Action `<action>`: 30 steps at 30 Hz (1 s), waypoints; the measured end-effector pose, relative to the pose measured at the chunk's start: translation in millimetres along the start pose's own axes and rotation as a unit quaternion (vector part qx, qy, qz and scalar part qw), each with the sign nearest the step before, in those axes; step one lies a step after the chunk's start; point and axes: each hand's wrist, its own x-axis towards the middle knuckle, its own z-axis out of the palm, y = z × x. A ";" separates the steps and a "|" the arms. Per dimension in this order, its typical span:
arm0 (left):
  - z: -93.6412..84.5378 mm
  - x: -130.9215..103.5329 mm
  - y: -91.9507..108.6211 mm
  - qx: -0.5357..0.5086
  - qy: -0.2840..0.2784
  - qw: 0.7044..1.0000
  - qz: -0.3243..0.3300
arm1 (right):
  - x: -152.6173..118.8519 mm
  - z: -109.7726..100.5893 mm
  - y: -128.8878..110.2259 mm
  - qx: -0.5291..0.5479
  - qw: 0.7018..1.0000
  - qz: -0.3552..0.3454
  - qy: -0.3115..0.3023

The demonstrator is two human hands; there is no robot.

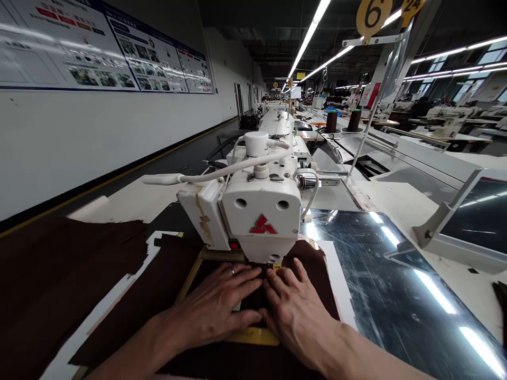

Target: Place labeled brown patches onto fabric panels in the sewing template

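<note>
Dark brown fabric (134,295) lies spread under the head of a white sewing machine (261,211) with a red three-diamond badge. My left hand (217,301), wearing a ring, rests flat on the fabric with its fingers stretched toward the needle area. Beside it my right hand (293,303) presses down with the fingers spread, its fingertips close to the left hand's. A yellowish frame (253,336) surrounds the fabric patch beneath my hands. White sheet edges (343,285) show along the fabric. The needle itself is hidden behind the machine head and fingers.
A shiny metal plate (380,274) covers the table at right, with a tilted screen (479,216) beyond it. Brown thread cones (331,122) stand farther back. A thin pole (366,132) rises at right. More machines line up ahead; a wall (79,137) runs along the left.
</note>
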 end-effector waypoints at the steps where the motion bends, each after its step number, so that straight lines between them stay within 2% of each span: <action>1: -1.3 0.6 0.0 -0.001 0.004 1.000 0.005 | -1.2 0.1 0.0 0.005 1.000 0.001 0.000; 7: -3.3 10.4 -1.4 0.009 0.044 0.999 0.018 | -12.6 8.8 -1.8 0.029 1.000 -0.010 -0.004; 13: 10.7 23.8 2.3 0.061 0.121 0.991 0.019 | -22.8 15.1 -2.5 0.015 0.998 -0.040 0.038; 17: 21.9 26.0 3.0 0.060 0.134 0.989 0.007 | -21.7 10.0 -1.6 0.013 0.998 -0.045 0.038; 24: 29.9 23.0 0.4 0.045 0.156 0.987 0.003 | -19.6 4.1 -2.5 0.028 0.999 -0.037 0.012; 28: 30.0 23.3 -1.0 0.036 0.181 0.983 0.025 | -20.5 3.9 -2.8 0.028 0.999 -0.037 0.005; 30: 26.7 24.8 0.2 0.032 0.170 0.984 0.030 | -20.4 3.0 -2.2 0.028 0.999 -0.037 0.003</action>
